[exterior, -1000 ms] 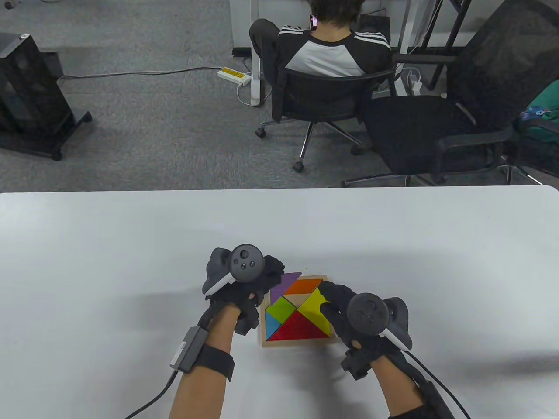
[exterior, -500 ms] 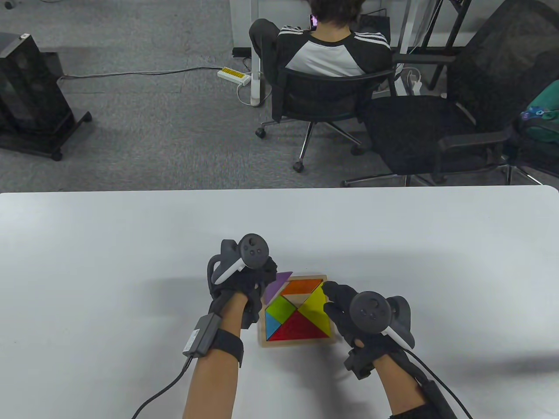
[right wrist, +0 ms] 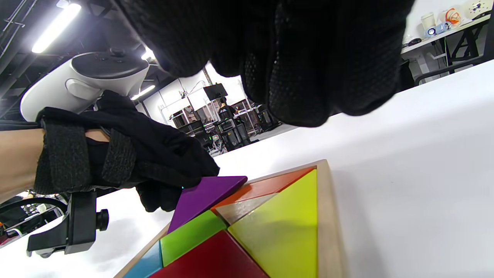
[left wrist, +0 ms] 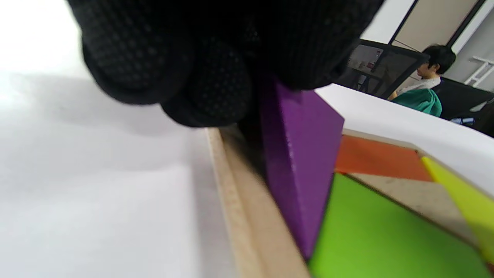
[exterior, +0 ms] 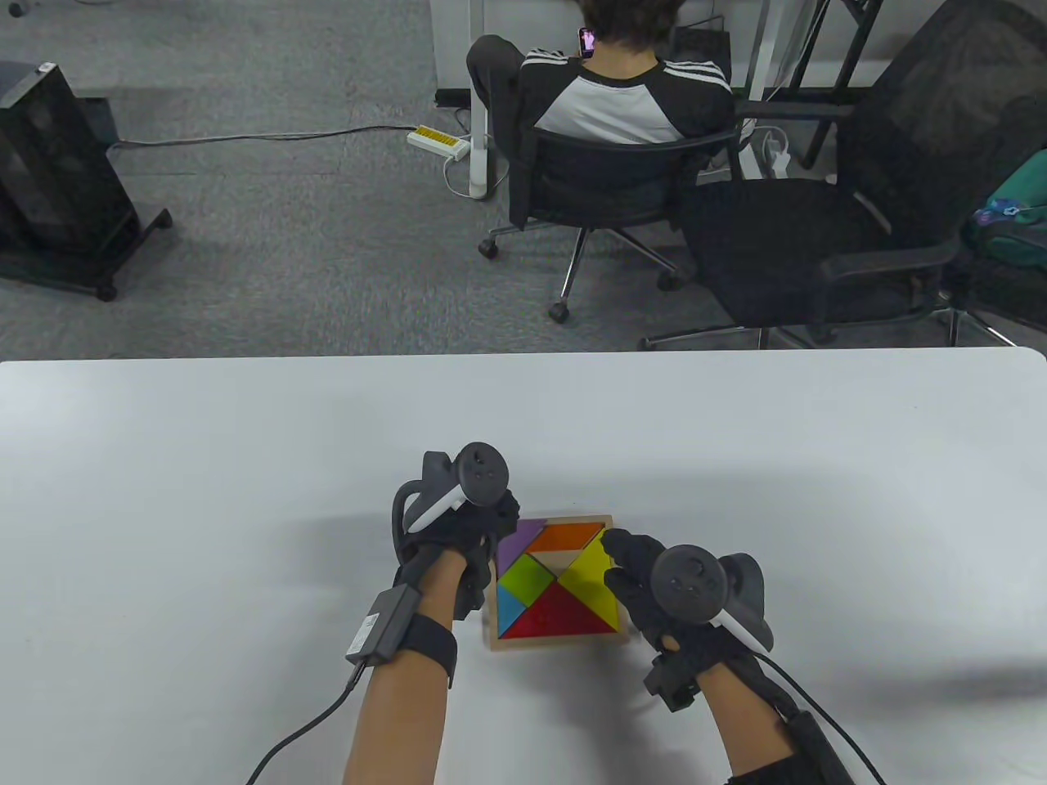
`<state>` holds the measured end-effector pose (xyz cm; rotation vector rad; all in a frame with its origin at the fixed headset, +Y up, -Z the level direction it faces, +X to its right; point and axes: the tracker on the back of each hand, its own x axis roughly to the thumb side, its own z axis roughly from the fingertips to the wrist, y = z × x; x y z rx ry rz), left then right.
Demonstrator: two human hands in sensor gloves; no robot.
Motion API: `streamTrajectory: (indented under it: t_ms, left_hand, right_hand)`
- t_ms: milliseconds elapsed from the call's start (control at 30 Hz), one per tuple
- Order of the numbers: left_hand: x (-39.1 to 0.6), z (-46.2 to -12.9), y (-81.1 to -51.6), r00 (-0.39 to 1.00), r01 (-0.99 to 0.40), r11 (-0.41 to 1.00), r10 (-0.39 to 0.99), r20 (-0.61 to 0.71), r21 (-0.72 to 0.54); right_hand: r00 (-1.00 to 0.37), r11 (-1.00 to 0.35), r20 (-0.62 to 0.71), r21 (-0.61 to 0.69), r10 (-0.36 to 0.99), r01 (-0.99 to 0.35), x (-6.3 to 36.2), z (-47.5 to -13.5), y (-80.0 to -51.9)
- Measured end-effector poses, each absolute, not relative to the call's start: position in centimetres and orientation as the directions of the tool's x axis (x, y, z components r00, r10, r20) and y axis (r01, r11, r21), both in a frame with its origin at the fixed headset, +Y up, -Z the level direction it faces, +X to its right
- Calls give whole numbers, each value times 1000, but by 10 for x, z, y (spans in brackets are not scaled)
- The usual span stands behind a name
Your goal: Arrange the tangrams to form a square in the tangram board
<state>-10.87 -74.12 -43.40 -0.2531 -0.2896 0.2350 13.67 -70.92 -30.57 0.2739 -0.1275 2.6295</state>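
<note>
While tilted over the tangram board point(exterior: 556, 639) at its 10 o'clock corner, the purple triangle point(exterior: 519, 543) is pinched by left hand point(exterior: 458, 531) fingers point(left wrist: 216, 88).

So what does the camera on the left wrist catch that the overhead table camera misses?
Only the left wrist view shows the purple piece tilted, one edge raised, not yet flat in the wooden board.

Only the table view shows the right hand at the board's right side, plus the red and blue pieces.

Both show the left hand holding the purple piece, and the green, orange and yellow pieces.
</note>
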Motion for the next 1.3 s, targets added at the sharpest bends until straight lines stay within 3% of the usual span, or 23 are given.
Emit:
streamTrajectory:
  t_ms: [200, 567, 867, 1067, 1300]
  left_hand:
    - [-96, -426, -743, 932, 6, 987, 53, 358, -162]
    - [-87, -420, -752, 919, 117, 989, -75, 388, -86]
    - [-85, -408, -739, 915, 72, 995, -37, 401, -72]
    - [-88, -382, -698, 899, -53, 999, 54, 435, -15]
    - [-99, -340, -654, 866, -201, 978, 150, 477, 57]
  right_hand:
    - [-865, -879, 207, -40, 457, -474, 139, -307, -710]
    - [-873, -887, 206, -42, 442, -459, 140, -307, -710]
    - [-900, -918, 215, -31, 380, -395, 138, -304, -704]
    - [-939, -960, 222, -37, 261, -276, 132, -296, -687]
    - [-948, -967, 215, -41, 236, -250, 134, -289, -669]
